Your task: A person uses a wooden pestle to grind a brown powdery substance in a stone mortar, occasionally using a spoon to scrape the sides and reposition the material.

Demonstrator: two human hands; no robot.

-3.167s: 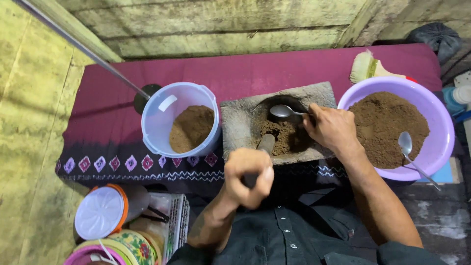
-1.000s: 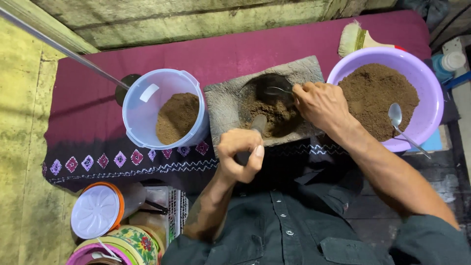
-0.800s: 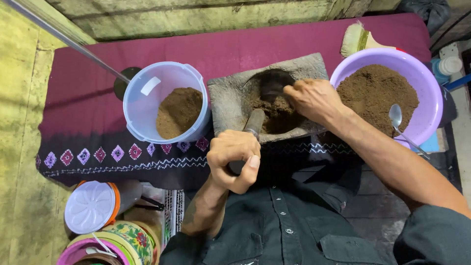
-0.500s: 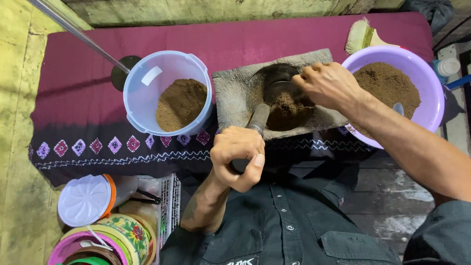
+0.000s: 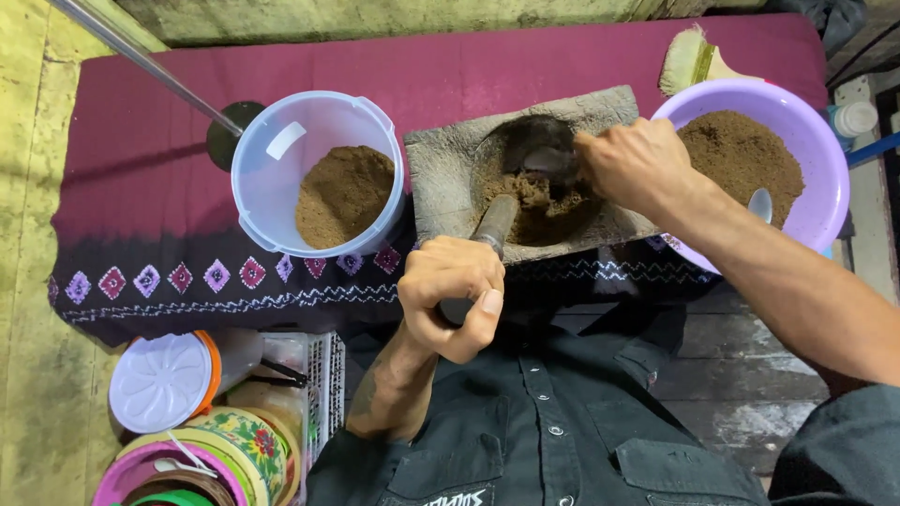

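Diagonally, pestle (image 5: pixel 492 223) in left hand (image 5: pixel 455 295), tip up-right into mortar (image 5: pixel 441 169)

Pestle grip (image 5: pixel 464 305) hidden inside left hand (image 5: pixel 455 295)

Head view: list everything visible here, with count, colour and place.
Grey stone mortar slab: one, centre of cloth, brown powder in its hollow.
Dark pestle: one, angled into the hollow.
Metal spoon: one, in the hollow, under the right hand.
Clear plastic tub: one, left of the slab, brown powder inside.
Purple plastic basin: one, right, brown powder and a second spoon inside.
Maroon patterned cloth: one, under everything.
White-lidded jar: one, lower left.
Floral tin: one, bottom left.
Left hand: fist shut on the pestle.
Right hand: shut on the spoon, over the hollow.
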